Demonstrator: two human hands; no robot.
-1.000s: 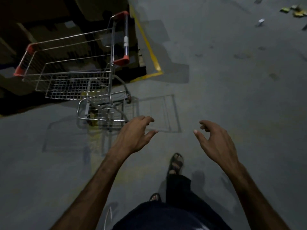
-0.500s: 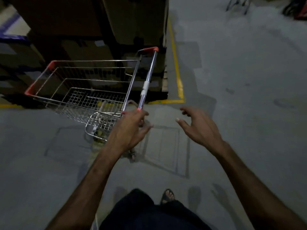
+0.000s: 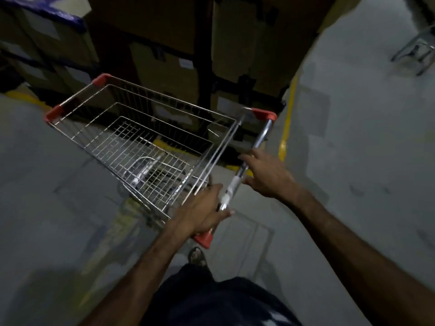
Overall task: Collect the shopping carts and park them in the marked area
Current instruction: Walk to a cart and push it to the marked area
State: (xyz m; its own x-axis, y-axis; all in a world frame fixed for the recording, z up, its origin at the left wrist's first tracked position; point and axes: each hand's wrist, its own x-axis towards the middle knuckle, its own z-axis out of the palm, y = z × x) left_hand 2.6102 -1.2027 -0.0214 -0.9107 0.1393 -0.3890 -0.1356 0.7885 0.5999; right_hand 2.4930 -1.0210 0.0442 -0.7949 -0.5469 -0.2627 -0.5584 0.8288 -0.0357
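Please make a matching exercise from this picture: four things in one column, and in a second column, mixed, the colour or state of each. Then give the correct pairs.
Things:
1. left hand
2. right hand
3. cart basket
4. floor line

Descriptions:
A. yellow
B. empty wire mesh
C. grips the handle bar near its red end cap
D. fingers spread at the middle of the bar, not yet closed on it

Pairs: 1-C, 2-D, 3-B, 4-A

Stacked cardboard boxes [image 3: 162, 67] on concrete floor [image 3: 364, 161]
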